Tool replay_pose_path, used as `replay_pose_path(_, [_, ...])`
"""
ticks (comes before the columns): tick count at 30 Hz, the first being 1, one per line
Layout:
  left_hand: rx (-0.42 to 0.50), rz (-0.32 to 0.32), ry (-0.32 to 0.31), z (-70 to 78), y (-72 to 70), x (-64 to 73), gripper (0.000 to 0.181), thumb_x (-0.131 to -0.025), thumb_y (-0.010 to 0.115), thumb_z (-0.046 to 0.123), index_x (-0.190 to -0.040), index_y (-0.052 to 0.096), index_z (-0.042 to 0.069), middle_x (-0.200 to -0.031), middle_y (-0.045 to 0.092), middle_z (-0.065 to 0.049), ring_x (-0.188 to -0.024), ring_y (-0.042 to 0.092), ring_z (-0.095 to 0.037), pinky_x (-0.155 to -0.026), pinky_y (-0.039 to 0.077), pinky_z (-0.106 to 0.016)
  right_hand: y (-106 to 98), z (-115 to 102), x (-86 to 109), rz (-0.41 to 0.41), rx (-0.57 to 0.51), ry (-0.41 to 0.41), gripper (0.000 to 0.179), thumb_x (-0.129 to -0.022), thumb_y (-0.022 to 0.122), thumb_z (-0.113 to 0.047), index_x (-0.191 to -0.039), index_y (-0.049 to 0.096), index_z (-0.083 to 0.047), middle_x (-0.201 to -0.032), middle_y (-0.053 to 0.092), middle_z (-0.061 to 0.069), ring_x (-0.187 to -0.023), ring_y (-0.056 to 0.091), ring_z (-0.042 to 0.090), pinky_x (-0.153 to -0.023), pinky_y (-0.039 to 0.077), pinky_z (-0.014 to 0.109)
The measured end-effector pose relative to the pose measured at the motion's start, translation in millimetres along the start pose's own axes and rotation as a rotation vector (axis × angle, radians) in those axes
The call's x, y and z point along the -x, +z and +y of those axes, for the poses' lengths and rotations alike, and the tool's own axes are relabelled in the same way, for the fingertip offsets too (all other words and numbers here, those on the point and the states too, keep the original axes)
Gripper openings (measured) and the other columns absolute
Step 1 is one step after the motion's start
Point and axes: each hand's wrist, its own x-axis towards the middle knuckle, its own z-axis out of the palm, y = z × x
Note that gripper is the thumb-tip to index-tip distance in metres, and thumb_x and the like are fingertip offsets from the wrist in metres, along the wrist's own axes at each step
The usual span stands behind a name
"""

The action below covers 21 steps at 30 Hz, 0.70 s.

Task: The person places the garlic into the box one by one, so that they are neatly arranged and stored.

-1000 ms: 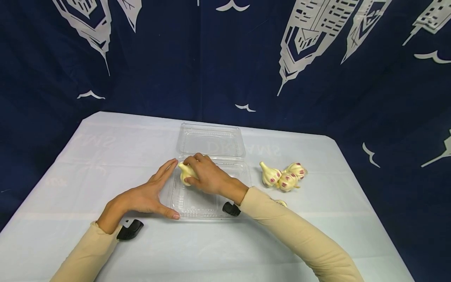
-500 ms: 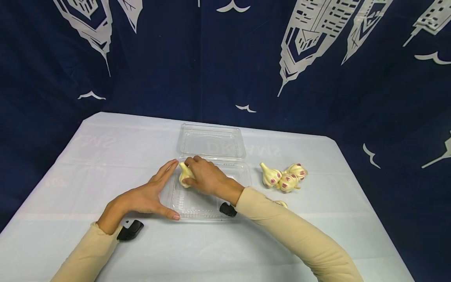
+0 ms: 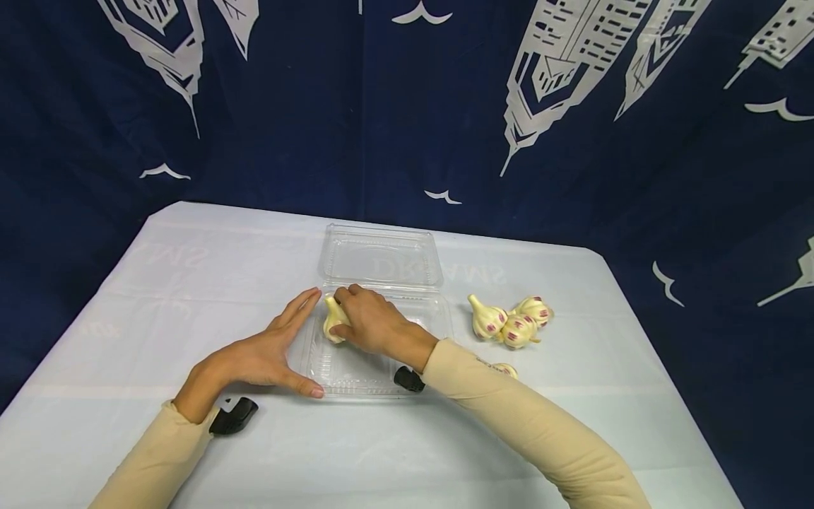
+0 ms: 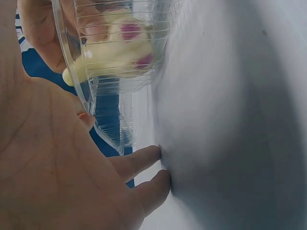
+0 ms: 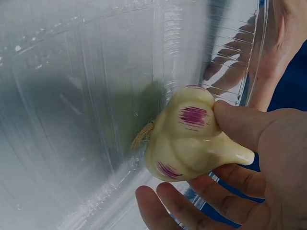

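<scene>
My right hand (image 3: 375, 322) holds a garlic bulb (image 5: 184, 134), cream with purple streaks, between thumb and fingers. It is inside the left end of a clear plastic clamshell box (image 3: 356, 378), its root end toward the box floor and its stem upward. Through the clear wall the left wrist view shows the same garlic bulb (image 4: 122, 45). My left hand (image 3: 263, 357) lies along the box's left side, fingers spread and straight, thumb at the near left corner. In the left wrist view two fingertips (image 4: 152, 153) touch the white tabletop.
The box's hinged lid (image 3: 381, 256) lies open behind it. To the right, three garlic bulbs (image 3: 488, 319) sit clustered on the white table (image 3: 572, 396). Another garlic bulb (image 3: 506, 369) is mostly hidden behind the right sleeve. A dark blue printed cloth (image 3: 394, 127) hangs behind the table.
My right hand has shifted slightly nearer and to the left with the garlic bulb, which now stands more upright at the box's left end. My left hand has stayed in place.
</scene>
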Motion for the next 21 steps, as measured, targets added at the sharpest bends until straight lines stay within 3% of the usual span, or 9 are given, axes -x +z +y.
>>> replay_pose_path(11, [0.003, -0.006, -0.009, 0.7, -2.5, 0.0, 0.145, -0.066, 0.090, 0.055, -0.161, -0.012, 0.016, -0.168, -0.016, -0.004, -0.153, -0.002, -0.045, -0.115, 0.018, -0.071, -5.9, -2.7, -0.2, 0.004, 0.095, 0.054, 0.059, -0.095, 0.069, -0.042, -0.140, 0.053, -0.009, -0.126, 0.061, 0.006, -0.110, 0.062, 0.024, -0.087, 0.057, 0.042])
replay_pose_path(16, [0.011, -0.009, -0.010, 1.1, -2.3, 0.5, 0.144, -0.066, 0.090, 0.055, -0.161, -0.012, 0.018, -0.168, -0.017, -0.001, -0.153, -0.002, -0.044, -0.115, 0.018, -0.071, -9.6, -1.8, -0.4, -0.001, 0.080, 0.037, 0.049, -0.096, 0.068, -0.036, -0.136, 0.057, -0.010, -0.119, 0.065, 0.005, -0.100, 0.064, 0.020, -0.081, 0.058, 0.039])
replay_pose_path(21, [0.009, -0.006, -0.007, 0.7, -1.0, 0.5, 0.144, -0.065, 0.089, 0.057, -0.161, -0.011, 0.017, -0.168, -0.015, -0.003, -0.153, -0.001, -0.042, -0.116, 0.018, -0.069, -8.4, 0.1, -1.3, 0.011, 0.053, 0.028, 0.032, -0.098, 0.066, -0.034, -0.120, 0.066, -0.011, -0.104, 0.067, 0.002, -0.086, 0.064, 0.017, -0.070, 0.056, 0.035])
